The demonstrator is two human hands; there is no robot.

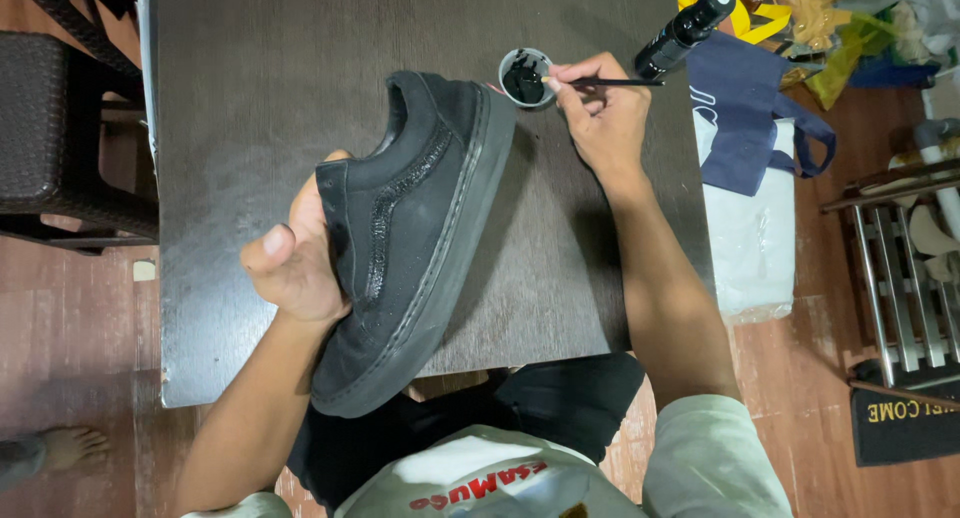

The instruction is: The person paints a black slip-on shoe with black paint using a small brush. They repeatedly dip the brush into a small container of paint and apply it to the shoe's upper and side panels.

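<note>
The left hand (295, 263) is tucked into the black suede sneaker (415, 238), propping it on its side over the dark counter (250, 98) so the side panel faces up. The right hand (600, 113) pinches a thin brush (615, 82), tip dipped in a small cup of black paint (525, 78) (kept close by the heel). The sneaker's side stripe looks glossy and wet against its matte upper.

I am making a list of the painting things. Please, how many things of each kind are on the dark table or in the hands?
Shoe, black, in left hand: 1
Brush, in right hand: 1
Small cup of black paint: 1
Black bottle, at the table edge: 1
Total: 4
</note>
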